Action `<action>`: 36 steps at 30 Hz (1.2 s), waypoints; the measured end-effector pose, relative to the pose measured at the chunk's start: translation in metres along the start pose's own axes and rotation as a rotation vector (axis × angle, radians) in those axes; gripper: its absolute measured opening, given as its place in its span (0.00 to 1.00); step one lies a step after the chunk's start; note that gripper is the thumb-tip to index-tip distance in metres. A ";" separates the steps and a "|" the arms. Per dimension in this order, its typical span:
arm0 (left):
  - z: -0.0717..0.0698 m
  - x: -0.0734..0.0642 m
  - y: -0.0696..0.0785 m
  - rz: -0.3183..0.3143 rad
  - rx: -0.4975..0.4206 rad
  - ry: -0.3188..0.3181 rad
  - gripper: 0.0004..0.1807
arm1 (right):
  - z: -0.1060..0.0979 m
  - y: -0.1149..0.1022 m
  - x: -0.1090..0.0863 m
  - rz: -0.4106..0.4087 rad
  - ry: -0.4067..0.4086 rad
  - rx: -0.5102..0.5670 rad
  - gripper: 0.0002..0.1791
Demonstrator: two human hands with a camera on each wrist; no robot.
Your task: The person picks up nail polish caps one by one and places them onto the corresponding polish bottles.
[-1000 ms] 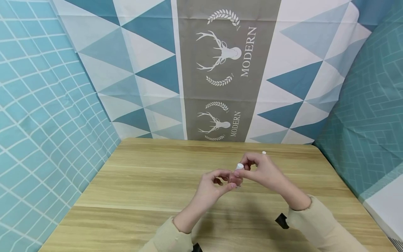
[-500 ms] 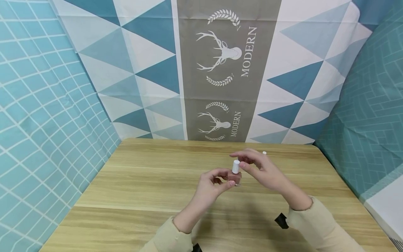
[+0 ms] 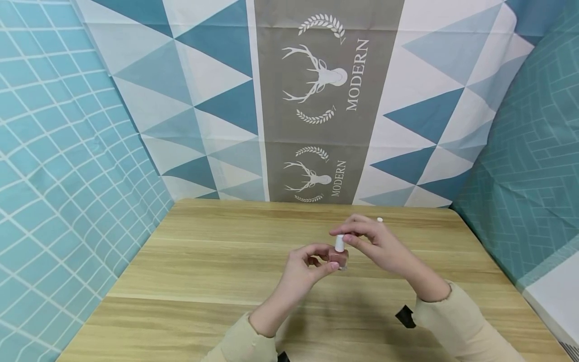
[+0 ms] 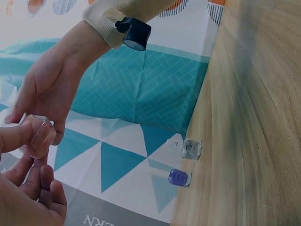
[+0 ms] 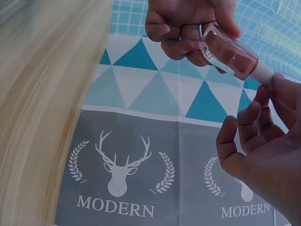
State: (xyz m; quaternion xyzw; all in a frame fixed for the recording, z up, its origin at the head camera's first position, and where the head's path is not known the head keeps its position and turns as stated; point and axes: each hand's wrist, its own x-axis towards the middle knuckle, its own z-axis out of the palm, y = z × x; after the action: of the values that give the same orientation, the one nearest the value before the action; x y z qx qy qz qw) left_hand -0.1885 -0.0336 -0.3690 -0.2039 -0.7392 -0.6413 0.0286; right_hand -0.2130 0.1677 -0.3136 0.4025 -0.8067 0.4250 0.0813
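A nail polish bottle (image 3: 339, 257) with a pinkish-brown body and a white cap (image 3: 340, 244) is held above the table, roughly upright. My left hand (image 3: 304, 265) grips the glass body between thumb and fingers. From the other side, my right hand (image 3: 379, 245) pinches the cap with thumb and index finger, as the right wrist view shows at the white cap (image 5: 262, 74). The other right fingers are loosely curled. Part of the cap is covered by the right fingers. In the left wrist view, the bottle's base (image 4: 38, 136) faces the camera.
Two more bottles, a clear greyish one (image 4: 191, 149) and a purple one (image 4: 179, 177), stand on the wooden table (image 3: 203, 251). In the head view a white cap top (image 3: 379, 219) shows behind my right hand. Patterned cloths (image 3: 217, 100) hang around the table's edges.
My right fingers were on the cap, spread away from it half a second ago, and now close on it again. The left hand keeps its grip, with the bottle shifting only slightly.
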 end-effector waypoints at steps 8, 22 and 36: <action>0.001 0.000 0.000 -0.013 -0.006 0.016 0.14 | 0.000 0.001 0.001 0.007 0.047 -0.012 0.12; 0.000 -0.007 0.036 -0.046 0.004 0.011 0.13 | 0.006 0.001 0.004 0.079 0.108 -0.035 0.09; 0.003 0.001 0.001 -0.028 -0.008 0.035 0.14 | 0.008 0.004 0.000 0.092 0.064 0.011 0.13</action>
State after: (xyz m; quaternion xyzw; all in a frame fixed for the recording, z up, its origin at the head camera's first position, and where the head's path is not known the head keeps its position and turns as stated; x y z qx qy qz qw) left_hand -0.1885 -0.0305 -0.3681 -0.1826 -0.7389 -0.6479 0.0319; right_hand -0.2146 0.1630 -0.3209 0.3516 -0.8189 0.4455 0.0853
